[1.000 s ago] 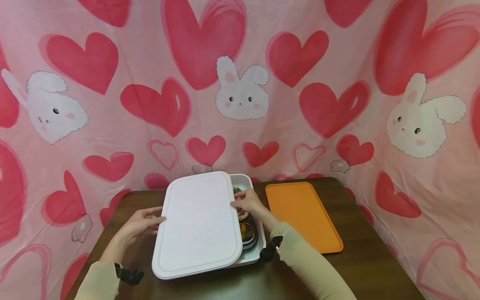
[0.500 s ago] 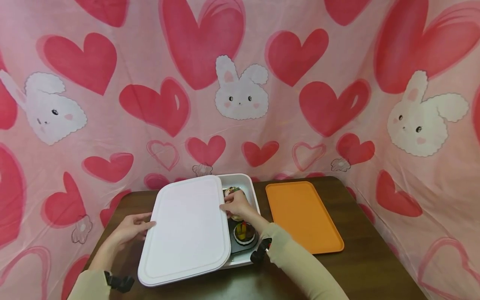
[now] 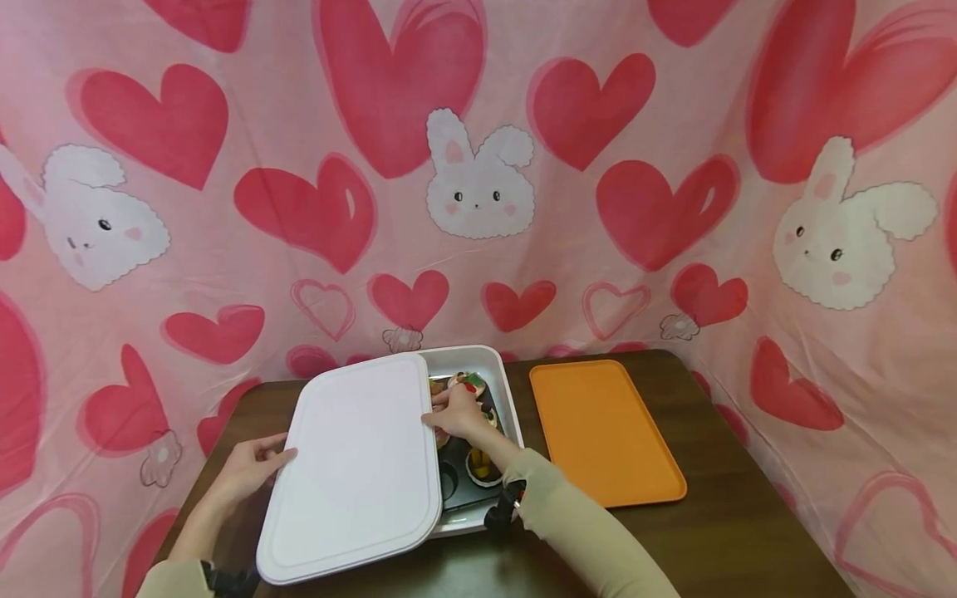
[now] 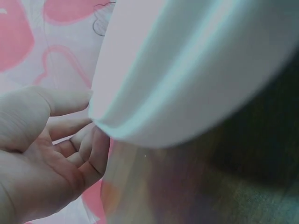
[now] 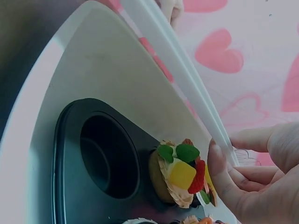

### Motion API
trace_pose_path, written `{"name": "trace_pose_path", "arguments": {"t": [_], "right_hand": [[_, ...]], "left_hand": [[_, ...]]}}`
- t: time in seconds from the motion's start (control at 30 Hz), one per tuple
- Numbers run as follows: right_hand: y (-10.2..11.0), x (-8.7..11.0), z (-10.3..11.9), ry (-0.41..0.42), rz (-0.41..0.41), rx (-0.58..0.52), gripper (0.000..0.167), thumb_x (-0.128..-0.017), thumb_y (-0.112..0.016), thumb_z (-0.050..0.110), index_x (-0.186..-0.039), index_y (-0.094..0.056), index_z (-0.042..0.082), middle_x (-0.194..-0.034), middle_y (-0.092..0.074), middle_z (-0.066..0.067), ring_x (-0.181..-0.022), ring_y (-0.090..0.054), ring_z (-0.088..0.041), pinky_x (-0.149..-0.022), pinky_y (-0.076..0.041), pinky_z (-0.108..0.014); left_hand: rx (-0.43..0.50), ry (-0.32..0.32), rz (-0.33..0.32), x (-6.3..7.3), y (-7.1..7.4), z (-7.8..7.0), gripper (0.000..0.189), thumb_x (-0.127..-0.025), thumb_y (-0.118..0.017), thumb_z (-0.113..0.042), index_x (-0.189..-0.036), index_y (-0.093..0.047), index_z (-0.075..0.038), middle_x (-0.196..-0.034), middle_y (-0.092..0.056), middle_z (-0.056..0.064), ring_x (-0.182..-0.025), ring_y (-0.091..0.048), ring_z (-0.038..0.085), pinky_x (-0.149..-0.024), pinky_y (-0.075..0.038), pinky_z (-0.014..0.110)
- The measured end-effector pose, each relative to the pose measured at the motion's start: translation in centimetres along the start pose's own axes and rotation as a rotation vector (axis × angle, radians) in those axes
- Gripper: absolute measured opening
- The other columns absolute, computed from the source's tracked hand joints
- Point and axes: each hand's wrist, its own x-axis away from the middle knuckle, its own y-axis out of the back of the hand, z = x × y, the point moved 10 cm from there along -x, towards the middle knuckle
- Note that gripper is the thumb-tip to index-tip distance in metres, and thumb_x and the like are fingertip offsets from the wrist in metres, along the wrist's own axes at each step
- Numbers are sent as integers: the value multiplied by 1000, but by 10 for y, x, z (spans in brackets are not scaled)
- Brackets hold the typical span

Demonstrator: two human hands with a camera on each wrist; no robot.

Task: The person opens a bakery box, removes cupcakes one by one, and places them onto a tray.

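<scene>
A white lid is raised, tilted and shifted left over a white rectangular box. My left hand pinches its left edge between thumb and fingers. On the opposite edge, my right hand pinches the lid too. Inside the box sits a dark muffin tin with an empty cup at its near end. Fruit-topped cupcakes fill other cups, one beside my right wrist. The lid and right hand hide part of the tin.
An orange tray lies on the dark wooden table to the right of the box. A pink cloth with hearts and rabbits hangs behind and at both sides.
Both hands have carried the lid left and slightly nearer, off the right part of the box. More of the muffin tin and its cupcakes shows now. The orange tray has stayed in place.
</scene>
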Motion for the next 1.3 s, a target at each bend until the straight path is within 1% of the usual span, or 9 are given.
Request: {"name": "trace_pose_path", "arguments": {"t": [0.27,0.43,0.53,0.7,0.8,0.9,1.0,1.17,1.3], "right_hand": [[-11,0,9,48,2,56,42,-91,-78,-3,-131,-72,-15,-89,-81,-23,-58,-76,-26,-56,-68,-40],[-19,0,19,181,11,135,42,-92,-74,-4,-133,-73,-8,-82,-79,-20,-54,-71,-18,-49,-63,-34],[-23,-8,12,250,-50,306,40,-92,-75,4,-132,-74,-1,-86,-80,-14,-63,-72,-16,-51,-60,-30],[-38,-15,2,332,-167,640,60,-95,-78,23,-150,-63,3,-121,-82,-15,-102,-80,-27,-78,-66,-43],[-44,4,24,374,-166,737,69,-99,-78,30,-157,-57,1,-132,-77,-22,-114,-77,-34,-92,-67,-49],[-49,19,40,383,-167,829,69,-101,-76,35,-158,-56,3,-140,-72,-25,-123,-74,-37,-102,-64,-49],[-55,27,45,366,-137,882,71,-103,-74,40,-161,-54,5,-155,-61,-29,-142,-64,-42,-119,-54,-53],[-71,28,41,359,-88,918,75,-106,-67,50,-165,-48,8,-171,-41,-33,-162,-41,-46,-133,-37,-63],[-82,30,42,392,-72,889,78,-105,-67,52,-164,-49,6,-173,-36,-35,-165,-34,-49,-135,-32,-64]], "left_hand": [[-99,-16,-79,6,5,-3,69,-109,-67,-24,-157,-43,19,-81,-57,8,-71,-54,17,-58,-48,26],[-293,-111,-88,8,-4,-10,96,-102,-75,-48,-160,-37,18,-108,-67,28,-89,-65,27,-71,-65,37],[-396,-172,-97,11,-12,-13,112,-97,-77,-59,-165,-28,15,-122,-61,36,-97,-63,31,-76,-66,44],[-453,-194,-148,17,-16,-17,116,-93,-76,-67,-171,-27,4,-114,-54,27,-91,-51,27,-68,-50,33],[-452,-230,-205,22,-16,-19,108,-93,-77,-66,-170,-36,-2,-115,-54,26,-95,-52,30,-72,-51,38],[-407,-277,-270,26,-14,-18,99,-94,-80,-60,-167,-44,-4,-131,-54,33,-111,-59,45,-90,-59,59],[-309,-314,-343,31,-9,-12,88,-93,-85,-46,-164,-51,-6,-150,-49,37,-130,-57,57,-105,-51,77],[-175,-352,-430,41,4,-3,79,-92,-89,-31,-160,-56,-8,-162,-46,34,-140,-53,59,-108,-46,77],[-145,-309,-440,46,14,10,76,-94,-86,-33,-161,-57,-13,-167,-43,32,-146,-49,59,-110,-43,77]]}}
